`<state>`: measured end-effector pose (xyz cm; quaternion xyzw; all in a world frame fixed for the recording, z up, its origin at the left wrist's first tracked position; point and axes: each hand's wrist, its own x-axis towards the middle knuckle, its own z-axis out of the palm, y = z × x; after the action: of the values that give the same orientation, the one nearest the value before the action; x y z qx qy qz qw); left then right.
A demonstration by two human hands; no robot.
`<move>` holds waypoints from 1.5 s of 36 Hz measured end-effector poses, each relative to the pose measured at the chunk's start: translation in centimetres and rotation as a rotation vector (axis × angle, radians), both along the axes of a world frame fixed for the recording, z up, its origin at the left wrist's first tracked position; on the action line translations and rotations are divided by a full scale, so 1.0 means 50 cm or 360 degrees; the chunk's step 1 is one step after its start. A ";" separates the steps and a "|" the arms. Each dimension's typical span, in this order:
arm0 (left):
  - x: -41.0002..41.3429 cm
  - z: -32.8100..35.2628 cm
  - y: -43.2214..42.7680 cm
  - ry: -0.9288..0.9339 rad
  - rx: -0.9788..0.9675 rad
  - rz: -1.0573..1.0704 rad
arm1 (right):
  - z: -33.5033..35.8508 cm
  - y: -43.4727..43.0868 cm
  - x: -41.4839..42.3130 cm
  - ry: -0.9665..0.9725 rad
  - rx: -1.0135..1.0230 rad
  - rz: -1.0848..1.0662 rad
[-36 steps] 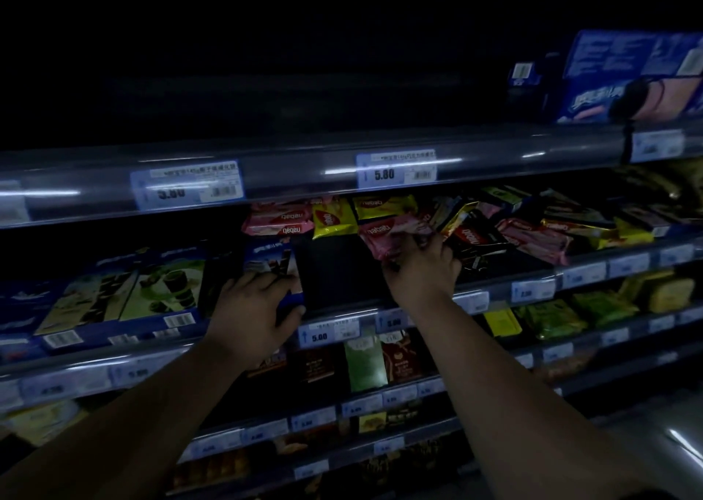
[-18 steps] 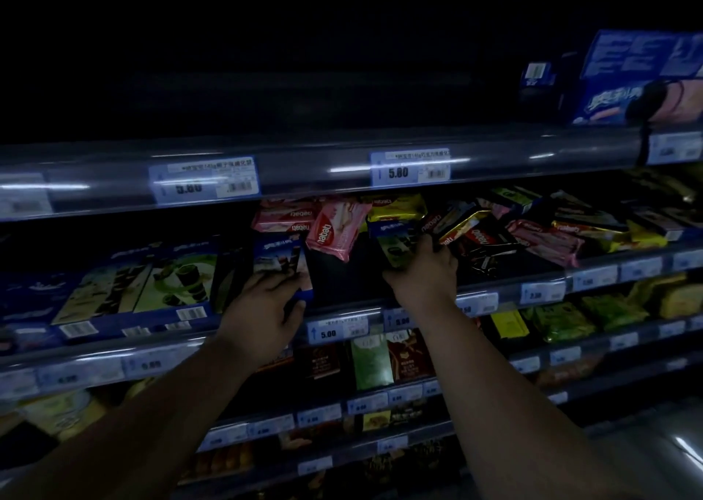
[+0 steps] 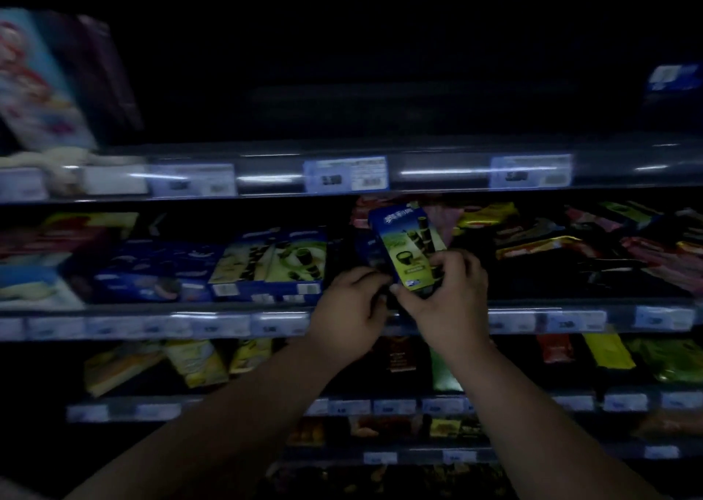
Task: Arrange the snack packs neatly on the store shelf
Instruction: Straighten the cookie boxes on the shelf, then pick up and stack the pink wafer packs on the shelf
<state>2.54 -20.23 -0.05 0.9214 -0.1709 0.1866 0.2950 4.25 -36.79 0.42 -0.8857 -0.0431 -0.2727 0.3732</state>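
Head view: right hand (image 3: 449, 302) fingers (image 3: 447, 262) closed around blue-green snack box (image 3: 409, 248); left hand (image 3: 348, 309) fingers curled at its lower-left edge, grip uncertain, above the shelf (image 3: 228, 319).

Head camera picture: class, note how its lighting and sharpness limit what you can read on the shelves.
Head view: dim throughout, black above the top shelf; the price labels are smeared sideways by motion blur and unreadable; glare streaks the shelf rail; only the blue and green box held in the right hand is fairly sharp.
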 end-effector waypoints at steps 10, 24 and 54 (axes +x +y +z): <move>-0.064 0.051 0.132 0.0150 -0.0763 0.0320 | 0.029 0.211 -0.031 0.0045 0.0008 0.0332; -0.022 -0.028 0.317 -0.0052 0.0467 0.0761 | -0.030 0.292 -0.013 0.0141 -0.0318 0.0585; -0.013 0.020 0.237 -0.0305 0.0416 0.0620 | -0.007 0.226 0.036 0.0045 -0.0371 0.0395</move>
<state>1.91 -8.39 0.95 0.9453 -0.0399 0.3028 0.1143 6.04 -25.48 0.08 -0.9146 -0.1783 -0.2051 0.2994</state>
